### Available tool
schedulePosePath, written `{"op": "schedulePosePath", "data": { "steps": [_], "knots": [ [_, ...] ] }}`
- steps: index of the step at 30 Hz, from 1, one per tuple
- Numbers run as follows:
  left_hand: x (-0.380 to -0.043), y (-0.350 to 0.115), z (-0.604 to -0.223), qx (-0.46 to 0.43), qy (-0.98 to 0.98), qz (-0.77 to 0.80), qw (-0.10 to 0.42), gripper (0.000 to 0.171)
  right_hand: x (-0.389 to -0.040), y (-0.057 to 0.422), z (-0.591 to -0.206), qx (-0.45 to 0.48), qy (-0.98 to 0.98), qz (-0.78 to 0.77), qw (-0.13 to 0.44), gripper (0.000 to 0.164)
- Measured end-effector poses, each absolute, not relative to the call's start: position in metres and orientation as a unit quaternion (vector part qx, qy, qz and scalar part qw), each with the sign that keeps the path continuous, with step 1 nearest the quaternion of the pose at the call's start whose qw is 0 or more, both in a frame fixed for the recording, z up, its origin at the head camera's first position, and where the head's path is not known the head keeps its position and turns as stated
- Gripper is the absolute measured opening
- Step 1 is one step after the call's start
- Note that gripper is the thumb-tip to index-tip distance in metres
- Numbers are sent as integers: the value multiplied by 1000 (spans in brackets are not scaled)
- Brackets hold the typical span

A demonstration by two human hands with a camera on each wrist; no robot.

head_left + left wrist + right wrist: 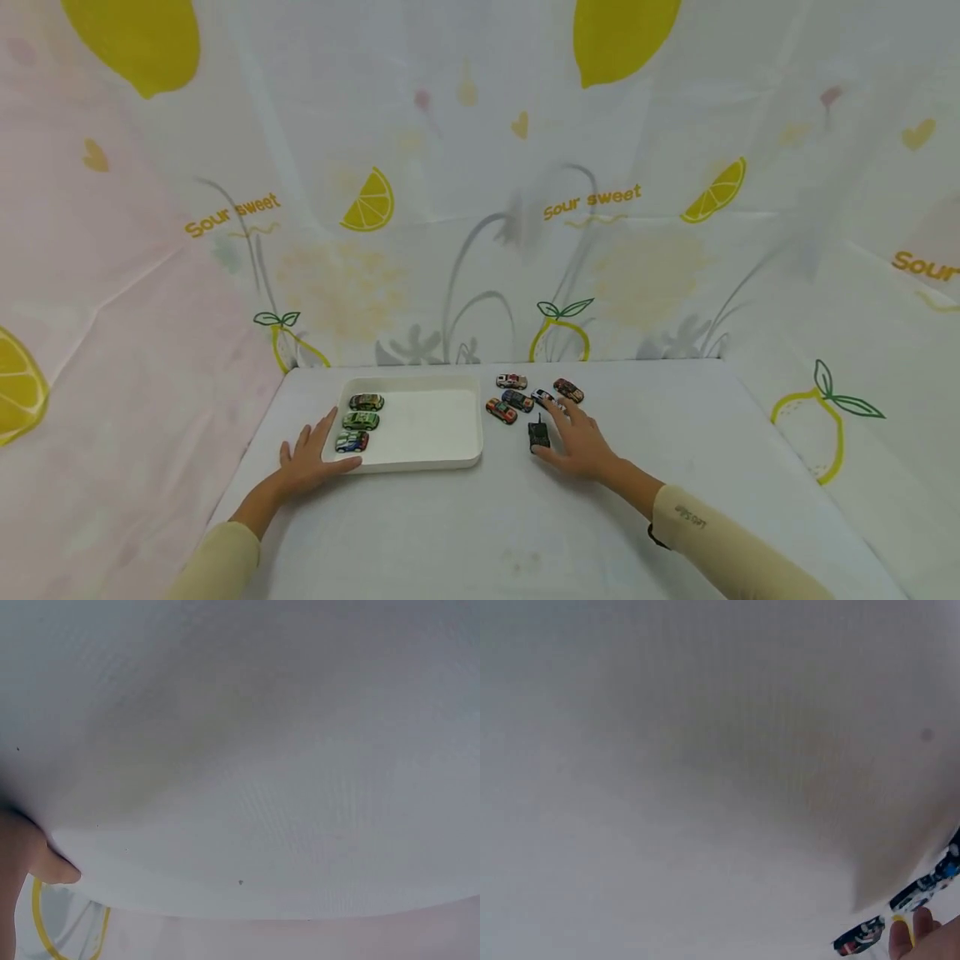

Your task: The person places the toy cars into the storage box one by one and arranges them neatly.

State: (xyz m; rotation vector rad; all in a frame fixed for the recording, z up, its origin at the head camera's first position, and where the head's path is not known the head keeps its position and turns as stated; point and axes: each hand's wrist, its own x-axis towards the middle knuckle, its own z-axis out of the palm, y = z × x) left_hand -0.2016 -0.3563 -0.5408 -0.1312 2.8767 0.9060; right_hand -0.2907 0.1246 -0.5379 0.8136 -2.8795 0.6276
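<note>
head: cloth wall (465,167) reads "sour sweet"; white table (480,533); left hand (307,462) spread against tray (427,429), right hand (581,442) spread around toy tank (538,435)

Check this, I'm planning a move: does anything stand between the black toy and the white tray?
Nothing visible on the direct line: only bare white cloth lies between the black toy and the white tray with its raised rim. The red-orange car sits just farther back.
</note>
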Motion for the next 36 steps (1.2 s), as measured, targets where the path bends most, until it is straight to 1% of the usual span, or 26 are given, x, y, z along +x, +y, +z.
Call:
{"op": "schedulePosePath", "data": {
  "steps": [2,4,10,14,17,21,29,36],
  "knots": [
    [-202,-357,-540,-40,951,300,56,115,-291,119,-540,239,-938,244,51,82],
    [-202,-356,-539,-42,952,298,54,115,-292,114,-544,204,-936,284,43,80],
    [-197,-354,-547,-50,958,274,64,114,-293,102,-552,113,-929,350,-34,76],
    [-196,-354,-554,-51,965,254,38,112,-292,93,-551,102,-933,340,-54,72],
    [-196,-353,-554,-49,966,254,10,112,-291,88,-548,103,-942,317,-50,69],
    [-197,-352,-549,-49,966,255,-8,111,-293,82,-542,104,-946,302,-43,67],
    [-198,-352,-547,-53,964,260,12,111,-291,78,-539,110,-942,316,-31,45],
    [-199,-354,-545,-53,962,266,22,112,-292,75,-527,150,-922,358,-4,42]
  ]
}}
